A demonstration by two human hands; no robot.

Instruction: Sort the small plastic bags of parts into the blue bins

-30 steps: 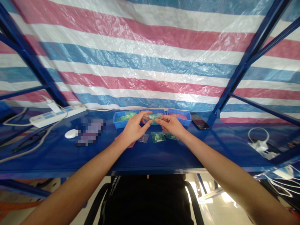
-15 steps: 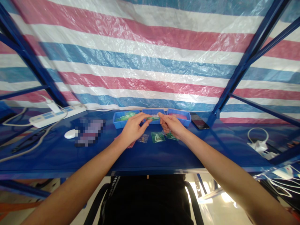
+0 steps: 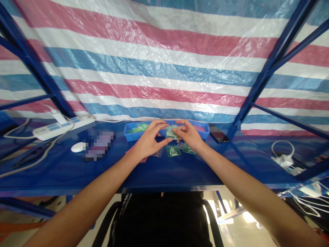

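A small green clear plastic bag (image 3: 170, 132) hangs between my hands, in front of the middle blue bin. My right hand (image 3: 189, 136) pinches its right edge between thumb and finger. My left hand (image 3: 151, 138) is open on the bag's left, thumb and fingers apart, with nothing seen in it. On the table below lie another green bag (image 3: 173, 151) with pale pieces inside, a further green bag (image 3: 188, 149) partly under my right hand, and a clear bag (image 3: 158, 152). Pink bags (image 3: 144, 160) show from beneath my left wrist.
Blue bins stand in a row at the back; the left bin (image 3: 131, 136) holds green bags, the right bin (image 3: 205, 134) pink ones. A black phone (image 3: 219, 133) lies right of them. At left are a power strip (image 3: 64, 127), a white round object (image 3: 77, 147) and a pixelated item (image 3: 100, 145).
My left hand has opened, its fingers and thumb spreading off the green bag. The bag now faces me more fully, held by my right hand, whose fingers have lifted.
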